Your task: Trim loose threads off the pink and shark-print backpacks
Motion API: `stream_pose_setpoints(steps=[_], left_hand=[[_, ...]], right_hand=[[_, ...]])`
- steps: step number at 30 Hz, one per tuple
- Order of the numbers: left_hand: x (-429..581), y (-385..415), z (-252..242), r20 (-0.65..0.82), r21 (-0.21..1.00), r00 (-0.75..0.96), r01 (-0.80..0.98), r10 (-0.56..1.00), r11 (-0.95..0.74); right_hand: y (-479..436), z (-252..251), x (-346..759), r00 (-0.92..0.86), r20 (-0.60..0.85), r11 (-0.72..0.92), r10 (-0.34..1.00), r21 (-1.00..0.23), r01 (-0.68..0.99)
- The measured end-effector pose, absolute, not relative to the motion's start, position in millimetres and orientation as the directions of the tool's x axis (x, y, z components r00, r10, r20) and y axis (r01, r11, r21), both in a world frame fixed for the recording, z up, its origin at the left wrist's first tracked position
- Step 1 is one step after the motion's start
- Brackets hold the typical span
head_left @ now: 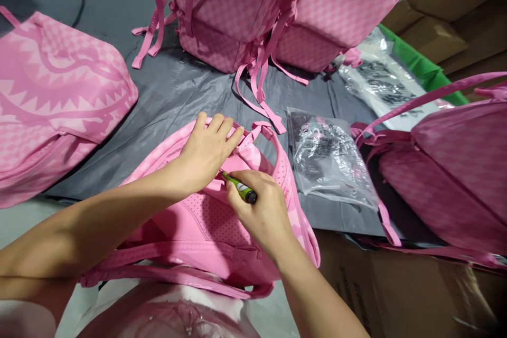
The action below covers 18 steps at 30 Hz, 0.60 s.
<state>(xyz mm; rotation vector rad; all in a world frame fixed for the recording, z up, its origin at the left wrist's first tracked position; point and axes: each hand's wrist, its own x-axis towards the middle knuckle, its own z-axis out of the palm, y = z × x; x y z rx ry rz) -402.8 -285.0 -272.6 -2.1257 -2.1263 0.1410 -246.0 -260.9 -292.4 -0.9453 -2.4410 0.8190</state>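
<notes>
A pink backpack with a perforated back panel and straps lies in front of me, partly on my lap and against the table edge. My left hand grips its upper part, fingers bent over the fabric near the top handle; the thumb is hidden. In my right hand is a green pen-like marker with a black end, its tip pointing at the backpack just beside my left hand. Whether the tip touches the fabric is hard to tell.
Pink checkered backpacks stand at the back and right; another backpack lies left. A clear plastic packet rests on the grey-covered table. Cardboard boxes and a green bin are at the far right.
</notes>
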Motion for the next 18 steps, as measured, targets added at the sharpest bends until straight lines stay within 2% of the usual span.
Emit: stream_pose_setpoints(steps=[4,7,11,15,18], left_hand=[[-404,-284,-274,0.025,-0.148,0.002,0.989,1.000,0.002],[-403,-284,-274,0.023,-0.186,0.006,0.983,1.000,-0.002],[-403,-284,-274,0.024,-0.188,0.006,0.982,1.000,-0.002],[-403,-284,-274,0.033,-0.181,0.007,0.984,0.999,-0.001],[-403,-283,-275,0.032,-0.183,0.003,0.983,0.999,0.003]], right_hand=[[-258,-292,-244,-0.728,0.138,0.575,0.671,-0.717,0.394],[-254,-290,-241,-0.736,0.084,0.573,0.672,-0.689,0.444],[-252,-286,-241,-0.768,0.057,0.546,0.638,-0.736,0.399],[-251,-285,-241,-0.765,0.046,0.602,0.642,-0.649,0.466],[-249,-286,-238,-0.799,0.058,0.600,0.598,-0.694,0.398]])
